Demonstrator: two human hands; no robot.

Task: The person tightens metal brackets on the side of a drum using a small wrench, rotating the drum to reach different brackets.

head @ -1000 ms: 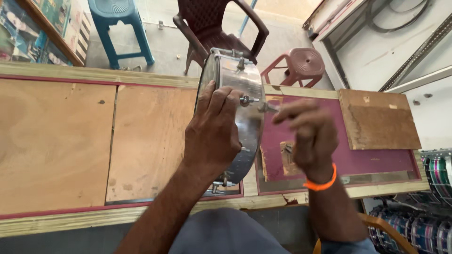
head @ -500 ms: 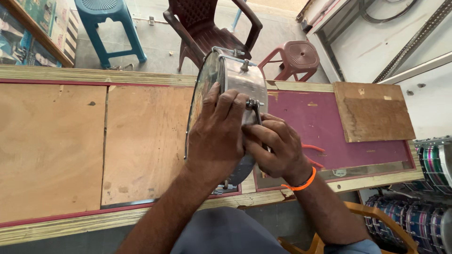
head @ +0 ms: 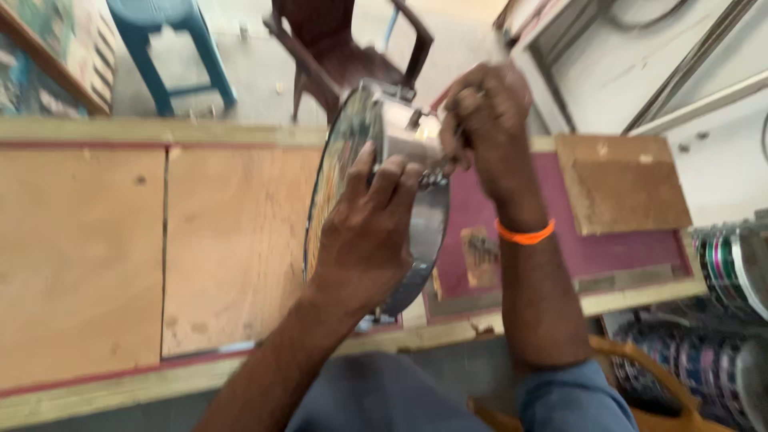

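Observation:
A shiny round metal drum shell stands on its edge on the wooden workbench. My left hand grips its rim from the near side, fingers curled over the top edge. My right hand, with an orange band at the wrist, is closed around a small fitting or tool at the drum's upper far rim. What it pinches is blurred. The drum's face is turned to the left.
A maroon panel and a loose plywood piece lie on the bench at right. Beyond the bench stand a blue stool and a dark red plastic chair. Stacked shiny drum rims sit at far right.
My right hand rose from the drum's side up to its top far rim. The drum stayed upright in my left hand, and the view shifted closer and slightly left.

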